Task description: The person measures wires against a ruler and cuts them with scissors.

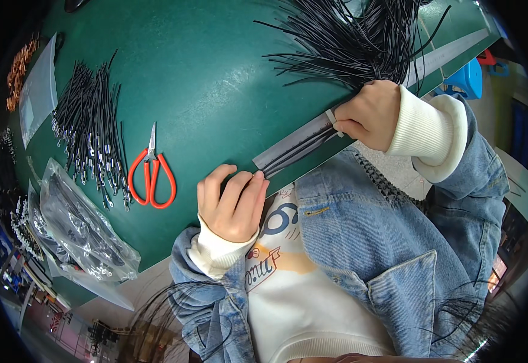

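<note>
Several black cords (297, 150) lie along a grey steel ruler (294, 138) at the table's near edge. My right hand (370, 115) is closed around the cords over the ruler, thumb bent in front. Just left of that thumb, a narrow white strip (332, 118) crosses the ruler. At the ruler's left end, my left hand (231, 202) has its thumb side and fingertips together on the cord tips, while its other fingers bend loosely over the table. A large bundle of loose black cords (361, 45) spreads out beyond my right hand.
Red-handled scissors (151, 175) lie left of my left hand. Beside them is a pile of black cords with metal ends (91, 127). Clear plastic bags (82, 224) and copper-coloured pieces (21, 72) are farther left. A blue stool (466, 78) stands beyond the table edge at right.
</note>
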Demonstrator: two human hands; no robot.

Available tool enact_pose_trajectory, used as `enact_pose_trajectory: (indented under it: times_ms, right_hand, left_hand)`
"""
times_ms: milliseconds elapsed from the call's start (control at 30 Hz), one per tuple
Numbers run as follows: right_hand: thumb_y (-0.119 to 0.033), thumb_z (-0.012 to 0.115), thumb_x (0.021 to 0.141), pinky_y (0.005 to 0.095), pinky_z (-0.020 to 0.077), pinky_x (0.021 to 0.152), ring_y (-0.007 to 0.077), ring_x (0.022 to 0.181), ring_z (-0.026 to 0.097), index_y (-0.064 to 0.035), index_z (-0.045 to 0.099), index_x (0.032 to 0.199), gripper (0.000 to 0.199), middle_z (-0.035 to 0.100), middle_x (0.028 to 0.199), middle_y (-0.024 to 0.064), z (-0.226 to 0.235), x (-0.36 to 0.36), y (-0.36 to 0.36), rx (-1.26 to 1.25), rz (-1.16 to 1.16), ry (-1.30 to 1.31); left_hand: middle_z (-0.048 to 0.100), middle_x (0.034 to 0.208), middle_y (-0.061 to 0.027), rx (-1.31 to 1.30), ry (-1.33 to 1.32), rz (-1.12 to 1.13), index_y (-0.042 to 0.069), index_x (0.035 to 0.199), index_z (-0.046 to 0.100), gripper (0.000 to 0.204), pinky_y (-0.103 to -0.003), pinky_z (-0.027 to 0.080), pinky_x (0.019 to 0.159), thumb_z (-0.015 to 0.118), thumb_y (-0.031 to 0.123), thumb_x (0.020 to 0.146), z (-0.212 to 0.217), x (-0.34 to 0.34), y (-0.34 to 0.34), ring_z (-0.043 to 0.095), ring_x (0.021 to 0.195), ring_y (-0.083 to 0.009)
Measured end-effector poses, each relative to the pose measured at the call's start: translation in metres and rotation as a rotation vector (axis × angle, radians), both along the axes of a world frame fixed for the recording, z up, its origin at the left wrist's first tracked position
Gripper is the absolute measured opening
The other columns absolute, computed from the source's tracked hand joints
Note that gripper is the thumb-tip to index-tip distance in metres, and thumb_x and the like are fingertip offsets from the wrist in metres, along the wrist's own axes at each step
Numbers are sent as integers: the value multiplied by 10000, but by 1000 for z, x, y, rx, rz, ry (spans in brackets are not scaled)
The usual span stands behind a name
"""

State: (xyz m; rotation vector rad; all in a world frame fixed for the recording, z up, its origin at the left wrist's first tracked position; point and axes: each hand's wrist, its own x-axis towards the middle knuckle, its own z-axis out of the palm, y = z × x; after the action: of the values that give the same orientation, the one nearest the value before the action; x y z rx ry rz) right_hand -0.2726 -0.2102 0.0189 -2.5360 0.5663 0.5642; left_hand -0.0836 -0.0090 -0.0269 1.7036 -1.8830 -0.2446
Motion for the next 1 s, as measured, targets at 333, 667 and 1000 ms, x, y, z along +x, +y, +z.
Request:
enact_pose_trajectory:
  times_ms: [333, 667, 1000]
  right_hand:
    - [-274, 564, 868, 350, 482, 664, 267, 551, 599, -92, 645, 775, 220, 612, 604, 75, -3, -9, -3, 38, 34, -12]
    - [-266, 589, 861, 350, 478, 540, 263, 567, 595, -82, 600, 850, 184, 611, 638, 84, 0, -12, -8, 83, 114, -135]
    - [-195, 582, 861, 348, 485, 533, 268, 605, 613, -49, 615, 795, 163, 615, 674, 99, -1, -11, -9, 292, 58, -229]
  left_hand:
    - [631, 906, -57, -44, -31, 31, 31, 904, 677, 265, -347, 432, 729, 741, -15, 652, -9, -4, 7, 570, 894, -280]
    - [654, 955, -73, -55, 4, 36, -2, 896, 668, 249, -340, 432, 736, 732, -33, 658, -12, -7, 10, 596, 907, -282]
    - [669, 938, -50, -25, 44, 104, 26, 886, 686, 246, -326, 421, 773, 753, -23, 654, -10, -10, 10, 583, 914, -265]
